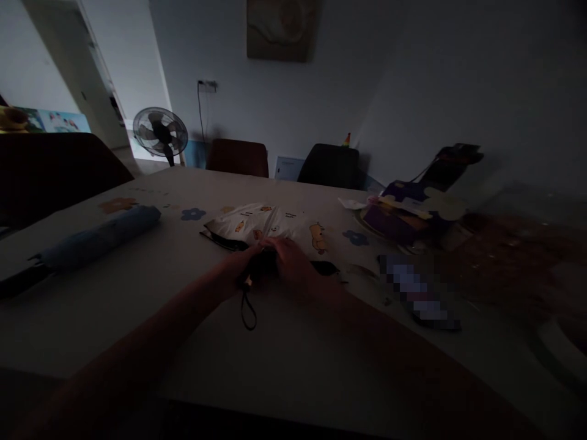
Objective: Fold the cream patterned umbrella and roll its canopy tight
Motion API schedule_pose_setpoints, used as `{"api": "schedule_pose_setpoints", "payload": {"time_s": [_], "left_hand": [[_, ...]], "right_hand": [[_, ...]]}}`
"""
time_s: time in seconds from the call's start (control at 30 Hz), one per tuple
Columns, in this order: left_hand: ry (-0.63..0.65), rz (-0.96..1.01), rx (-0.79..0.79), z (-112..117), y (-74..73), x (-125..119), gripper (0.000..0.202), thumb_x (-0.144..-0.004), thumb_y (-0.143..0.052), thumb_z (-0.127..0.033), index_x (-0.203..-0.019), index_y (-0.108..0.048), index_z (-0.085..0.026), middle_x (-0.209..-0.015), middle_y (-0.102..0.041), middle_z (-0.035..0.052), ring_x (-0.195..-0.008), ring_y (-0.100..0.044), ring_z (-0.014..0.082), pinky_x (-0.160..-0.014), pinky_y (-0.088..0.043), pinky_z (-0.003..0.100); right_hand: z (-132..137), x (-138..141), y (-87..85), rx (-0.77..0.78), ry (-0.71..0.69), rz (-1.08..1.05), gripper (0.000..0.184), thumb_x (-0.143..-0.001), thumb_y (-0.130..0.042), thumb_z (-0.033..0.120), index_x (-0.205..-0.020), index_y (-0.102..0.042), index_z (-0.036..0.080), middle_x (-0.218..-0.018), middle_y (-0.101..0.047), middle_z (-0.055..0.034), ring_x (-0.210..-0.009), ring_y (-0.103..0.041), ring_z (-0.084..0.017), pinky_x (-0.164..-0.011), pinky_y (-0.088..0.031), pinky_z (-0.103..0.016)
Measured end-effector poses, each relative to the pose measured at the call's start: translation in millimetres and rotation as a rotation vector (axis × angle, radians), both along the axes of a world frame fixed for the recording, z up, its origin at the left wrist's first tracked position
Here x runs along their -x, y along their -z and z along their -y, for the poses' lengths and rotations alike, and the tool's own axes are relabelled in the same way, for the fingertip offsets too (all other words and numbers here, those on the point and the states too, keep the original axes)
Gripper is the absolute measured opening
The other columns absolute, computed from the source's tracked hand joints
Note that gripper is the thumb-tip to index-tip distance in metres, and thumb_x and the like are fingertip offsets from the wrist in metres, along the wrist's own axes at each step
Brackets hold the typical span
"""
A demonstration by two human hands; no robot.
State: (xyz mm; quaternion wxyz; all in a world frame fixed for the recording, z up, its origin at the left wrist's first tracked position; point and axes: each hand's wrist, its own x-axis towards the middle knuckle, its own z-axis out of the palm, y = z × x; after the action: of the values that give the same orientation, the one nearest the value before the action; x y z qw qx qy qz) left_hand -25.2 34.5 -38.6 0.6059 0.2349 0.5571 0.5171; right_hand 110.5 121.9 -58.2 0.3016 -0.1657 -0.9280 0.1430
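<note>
Both left hand (pixel 239 264) and right hand (pixel 296 266) clasp umbrella (pixel 257 223)

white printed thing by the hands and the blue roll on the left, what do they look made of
White printed thing: thin, soft fabric or plastic sheet, likely; it lies in loose creased folds with a slight sheen. Blue roll: matte cloth, apparently, wrapped tight around a dark stick end. The dim light leaves both open. Left hand grips a dark handle, probably plastic.

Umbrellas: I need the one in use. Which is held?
The white patterned umbrella; left hand and right hand grip its handle. The blue umbrella lies apart, untouched.
</note>
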Motion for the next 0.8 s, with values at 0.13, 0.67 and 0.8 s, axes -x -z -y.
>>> {"api": "schedule_pose_setpoints", "payload": {"time_s": [0.13, 0.67, 0.8], "left_hand": [[0.044, 0.011, 0.042, -4.1, 5.3, 3.6, 0.036, -0.083, -0.054, -0.047, -0.078, -0.060, -0.011, -0.060, -0.058, 0.0032, -0.041, -0.052, 0.0109, -0.035, -0.038, 0.021], [0.037, 0.651, -0.165, -2.4, -13.3, 22.6, 0.031, -0.096, -0.026, -0.030, -0.081, -0.046, -0.013, -0.057, -0.046, -0.0016, -0.036, -0.039, 0.0042, -0.029, -0.031, 0.011], [-0.069, 0.659, -0.211, 0.7, -12.7, 20.8, 0.029, -0.096, -0.023, -0.027, -0.078, -0.042, -0.016, -0.057, -0.042, -0.0015, -0.037, -0.039, 0.0054, -0.029, -0.033, 0.012]], "right_hand": [[-1.8, 0.2, 3.6, -0.033, -0.065, -0.039, 0.047, -0.076, -0.031, 0.004, -0.116, -0.054, 0.011, -0.118, -0.060, -0.0150, -0.111, -0.054, -0.022, -0.097, -0.042, -0.043], [7.4, -39.7, -40.7, -0.241, 0.258, -0.550, 0.033, -0.086, -0.043, 0.012, -0.118, -0.047, 0.021, -0.105, -0.060, -0.0090, -0.104, -0.057, -0.020, -0.092, -0.045, -0.039], [12.5, -39.4, -34.7, -0.266, 0.278, -0.553, 0.031, -0.088, -0.045, 0.016, -0.118, -0.046, 0.021, -0.089, -0.060, -0.0053, -0.082, -0.059, -0.017, -0.077, -0.049, -0.034]]}}
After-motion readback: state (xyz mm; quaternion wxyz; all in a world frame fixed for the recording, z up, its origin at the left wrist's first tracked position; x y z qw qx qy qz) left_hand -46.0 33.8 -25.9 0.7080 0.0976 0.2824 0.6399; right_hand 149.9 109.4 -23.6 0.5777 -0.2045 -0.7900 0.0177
